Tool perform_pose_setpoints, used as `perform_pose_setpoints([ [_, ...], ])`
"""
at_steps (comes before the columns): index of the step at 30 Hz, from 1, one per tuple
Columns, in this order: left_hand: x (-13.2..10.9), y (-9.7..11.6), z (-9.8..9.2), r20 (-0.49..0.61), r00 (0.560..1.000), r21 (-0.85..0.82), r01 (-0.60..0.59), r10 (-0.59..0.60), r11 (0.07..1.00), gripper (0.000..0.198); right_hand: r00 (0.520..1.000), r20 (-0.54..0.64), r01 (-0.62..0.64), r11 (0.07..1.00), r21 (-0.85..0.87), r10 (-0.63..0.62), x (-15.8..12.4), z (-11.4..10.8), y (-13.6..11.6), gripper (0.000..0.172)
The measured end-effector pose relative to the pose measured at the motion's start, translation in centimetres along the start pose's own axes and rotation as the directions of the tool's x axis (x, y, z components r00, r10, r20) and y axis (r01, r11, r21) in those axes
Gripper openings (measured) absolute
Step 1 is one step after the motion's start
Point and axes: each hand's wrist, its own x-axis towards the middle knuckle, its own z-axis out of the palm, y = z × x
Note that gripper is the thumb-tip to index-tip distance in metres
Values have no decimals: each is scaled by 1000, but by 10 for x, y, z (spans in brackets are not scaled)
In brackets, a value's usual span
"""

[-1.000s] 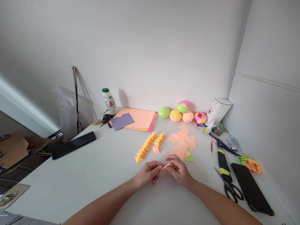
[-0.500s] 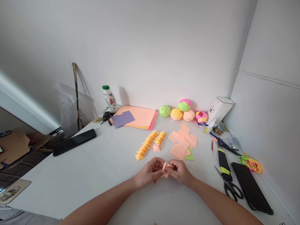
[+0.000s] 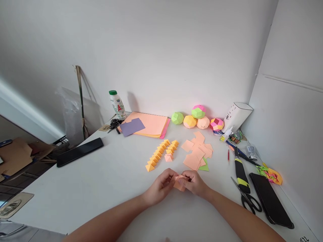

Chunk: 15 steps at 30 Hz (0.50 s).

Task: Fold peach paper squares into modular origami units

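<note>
Where left hand [image 3: 160,189] and right hand [image 3: 196,184] meet: one peach piece [image 3: 180,187]

As both hands are close together, each clamped by thumb and fingers on the same item, neither stands nearer to it. Item: paper, seemingly creased, directly between them, over the middle of the desk [image 3: 113,174]. Left hand grips its left side; right hand its right, thumb laid across the face. Long axis: cannot be told, fingers covering both ends. Contact with the desk: likewise not certain.

Beyond the left hand, toward the far edge: a slanting row of yellow folded pieces [image 3: 158,155]. Just right of it, a shorter yellow row [image 3: 172,147], with peach folded units [image 3: 168,158] at its near end.

Beyond the right hand: peach cut sheets [image 3: 198,151], loose and overlapping, a green sheet [image 3: 205,165] partly beneath.

Far edge: faceted paper balls [image 3: 189,122], one resting upon others; to their left, a stack of large sheets [image 3: 153,122], overlapped by a purple card [image 3: 132,127].

Far left corner: white bottle [image 3: 117,107], green cap, upright.

Left edge: black bar [image 3: 80,152], lying flat.

Right edge: utility knife [image 3: 240,170], scissors [image 3: 245,195], dark phone [image 3: 271,201], side by side.
</note>
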Motion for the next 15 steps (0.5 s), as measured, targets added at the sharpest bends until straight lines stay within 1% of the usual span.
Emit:
perform_pose_setpoints([
  [3, 0, 0, -1, 27, 998, 7, -49, 48, 999, 23, 1000, -2, 9, 1000, -3, -9, 1, 0, 1, 45],
  [5, 1, -3, -1, 23, 998, -25, -52, 52, 998, 27, 1000, -7, 22, 1000, -3, -22, 1, -1, 1, 44],
  [8, 2, -9, -3, 24, 999, -118, -20, 23, 993, 32, 999, 9, 39, 999, 13, -39, 0, -3, -1, 39],
  [11, 3, -12, -4, 54, 998, -208, 30, -20, 978, 36, 997, 25, 69, 997, 31, -70, 1, -5, -2, 32],
  [15, 3, -11, -3, 99, 994, -261, 71, -46, 963, 38, 996, 33, 79, 996, 41, -80, 1, -6, 0, 31],
])
